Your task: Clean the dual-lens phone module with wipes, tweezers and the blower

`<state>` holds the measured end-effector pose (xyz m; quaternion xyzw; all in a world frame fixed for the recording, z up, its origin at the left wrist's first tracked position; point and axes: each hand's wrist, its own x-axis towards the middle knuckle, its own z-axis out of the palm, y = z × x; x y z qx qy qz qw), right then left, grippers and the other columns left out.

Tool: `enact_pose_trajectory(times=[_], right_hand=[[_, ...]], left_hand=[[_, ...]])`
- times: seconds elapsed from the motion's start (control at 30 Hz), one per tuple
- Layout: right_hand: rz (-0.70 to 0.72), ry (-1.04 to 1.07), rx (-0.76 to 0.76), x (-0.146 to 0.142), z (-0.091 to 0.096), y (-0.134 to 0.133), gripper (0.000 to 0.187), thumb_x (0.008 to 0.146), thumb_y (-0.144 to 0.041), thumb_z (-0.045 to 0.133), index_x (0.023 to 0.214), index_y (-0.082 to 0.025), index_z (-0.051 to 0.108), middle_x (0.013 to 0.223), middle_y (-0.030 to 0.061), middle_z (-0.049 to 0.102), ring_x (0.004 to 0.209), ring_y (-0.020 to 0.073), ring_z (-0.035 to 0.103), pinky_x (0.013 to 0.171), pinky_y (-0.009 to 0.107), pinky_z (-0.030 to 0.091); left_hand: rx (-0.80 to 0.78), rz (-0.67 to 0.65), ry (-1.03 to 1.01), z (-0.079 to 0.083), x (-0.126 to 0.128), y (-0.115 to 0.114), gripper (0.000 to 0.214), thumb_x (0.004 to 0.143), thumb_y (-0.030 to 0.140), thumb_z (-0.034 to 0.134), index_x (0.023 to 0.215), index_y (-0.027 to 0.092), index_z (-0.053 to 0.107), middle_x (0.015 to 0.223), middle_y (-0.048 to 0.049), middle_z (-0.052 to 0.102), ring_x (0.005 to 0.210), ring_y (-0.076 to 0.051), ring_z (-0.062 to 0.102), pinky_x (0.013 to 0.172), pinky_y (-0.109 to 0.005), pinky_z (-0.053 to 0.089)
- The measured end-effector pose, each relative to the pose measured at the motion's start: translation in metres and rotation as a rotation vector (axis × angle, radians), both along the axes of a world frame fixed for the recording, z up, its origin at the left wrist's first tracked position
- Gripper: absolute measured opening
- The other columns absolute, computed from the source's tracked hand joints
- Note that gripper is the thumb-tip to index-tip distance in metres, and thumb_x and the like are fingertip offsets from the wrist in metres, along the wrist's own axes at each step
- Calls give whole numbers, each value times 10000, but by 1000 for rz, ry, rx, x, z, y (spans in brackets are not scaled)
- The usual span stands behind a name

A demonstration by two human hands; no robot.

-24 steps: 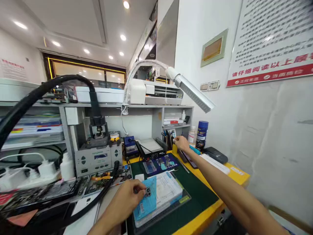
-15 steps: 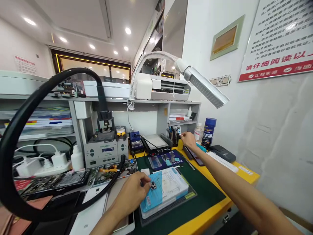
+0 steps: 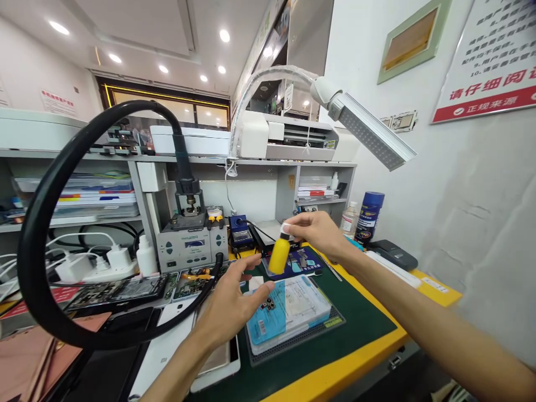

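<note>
A small yellow bottle (image 3: 279, 256) with a black neck and a white top hangs tilted in the air. My right hand (image 3: 314, 231) pinches it by the top. To its left, my left hand (image 3: 234, 298) is open, thumb and fingers spread towards the bottle and apart from it. Beneath them lies a blue and white packet (image 3: 301, 304) on a clear plastic case. A small phone camera module (image 3: 268, 304) rests on the packet's blue part, just past my left thumb.
A thick black hose (image 3: 31, 251) loops across the left side. Behind stand a grey hot-air station (image 3: 190, 251) and a blue soldering station (image 3: 240, 234). A lamp (image 3: 372, 131) arches overhead. A blue spray can (image 3: 369, 218) stands at the right. Phones, including a white one (image 3: 163, 349), lie at the left.
My right hand has brought the yellow bottle up from the back of the bench and towards the left. My left hand has let go of the camera module and opened.
</note>
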<state>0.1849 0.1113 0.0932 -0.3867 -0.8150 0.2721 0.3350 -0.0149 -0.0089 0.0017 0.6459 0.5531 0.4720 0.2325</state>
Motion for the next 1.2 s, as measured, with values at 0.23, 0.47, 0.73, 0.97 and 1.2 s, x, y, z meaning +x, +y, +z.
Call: enact_pose_trajectory(times=[0.23,0.47,0.73,0.97,1.2], right_hand=[[226,279,-61,-47,-4,-36,209,873,-333,729,956,-144,759,922,52,766,841,182,703,731,289,574],[304,354,-208,-9,-22,-3,232,840,-358,771,951,-155,760,880,31,759,726,140,678,669,265,560],[282,315,-548,8,-109,43,247,976,-305,620,1163,-144,628,1112,73,673,893,193,685,757,368,591],[317,364,-694,8,-113,36,149,928,-263,691,959,-118,676,787,-3,666,637,112,636,545,225,527],[274,444,-746,6,-110,36,235,742,-284,862,859,-112,751,664,36,681,604,122,632,467,196,469]], left_hand=[[78,-58,-129,4,-1,3,434,964,490,543,1330,273,458,1245,-47,641,1062,-209,655,887,-351,576],[-51,-9,55,15,-39,-9,417,935,520,570,1299,317,539,1136,-21,679,943,-246,667,782,-374,572],[-221,9,406,2,-60,-21,394,933,435,567,1318,356,547,1264,-19,640,1111,-297,603,935,-411,466],[-290,-13,577,0,-55,-18,369,947,422,524,1312,368,548,1205,-14,655,1066,-278,622,914,-383,491],[-294,-1,657,-2,-56,-17,350,956,432,507,1304,400,533,1170,2,652,1052,-279,616,925,-395,478]])
